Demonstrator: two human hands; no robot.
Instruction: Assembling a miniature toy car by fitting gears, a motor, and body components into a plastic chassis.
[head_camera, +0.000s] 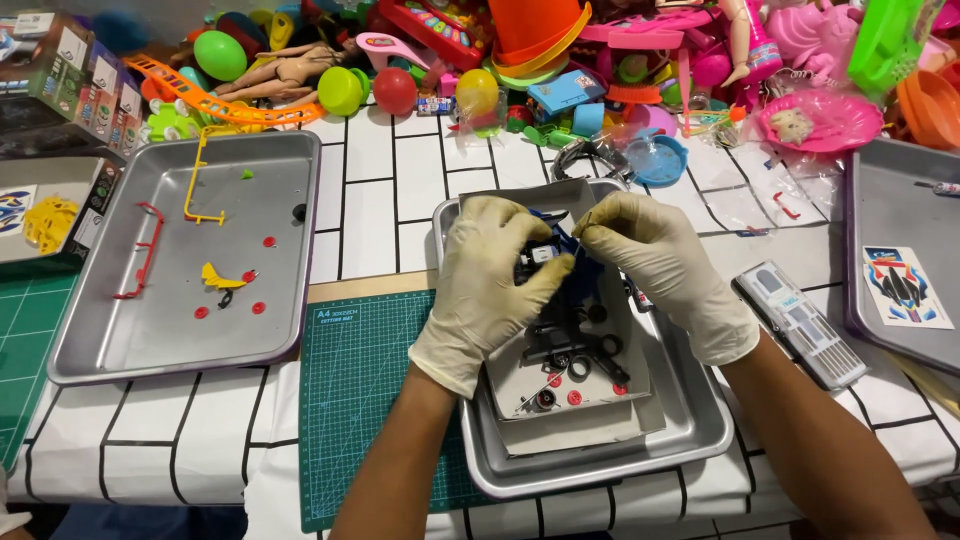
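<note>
Both my hands wear cream latex gloves and meet over a metal tray (700, 430) in the middle. My left hand (490, 285) and my right hand (655, 265) together pinch a small blue and black toy car chassis (560, 255). Under them, on a grey cardboard sheet (590, 415) in the tray, lie black plastic parts (585, 350) and small red round pieces (574, 397). The chassis is partly hidden by my fingers.
A second metal tray (120, 340) at left holds yellow and red plastic frames and red dots. A green cutting mat (370, 400) lies beside the middle tray. A flat tool case (800, 325) and a third tray with a sticker sheet (905, 285) sit at right. Bright toys crowd the far edge.
</note>
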